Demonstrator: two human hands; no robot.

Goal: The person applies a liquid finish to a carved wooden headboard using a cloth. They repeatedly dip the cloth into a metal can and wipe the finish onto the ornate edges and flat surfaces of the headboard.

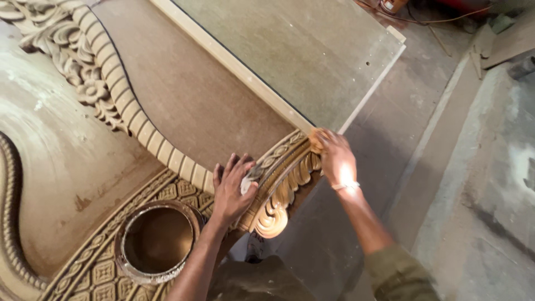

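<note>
Carved wooden panel [167,156], frame centre: polishing step. Left hand [231,189] presses a pale cloth pad [247,183]; right hand [336,158] grips the scroll moulding [284,178]. Tin of stain [156,241] lower left; next calls for re-wetting.

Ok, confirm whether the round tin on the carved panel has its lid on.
No, the round tin sits open, showing brown liquid inside, beside the left hand.

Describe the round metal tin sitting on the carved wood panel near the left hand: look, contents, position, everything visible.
The round metal tin stands upright and open, no lid in view, on the carved wooden panel with its diamond-pattern border. Its rim is smeared and crusted with pale residue; the inside looks coated in brown liquid or finish, level unclear. It sits just left of the left forearm, below the left hand. Neither hand touches it.
</note>
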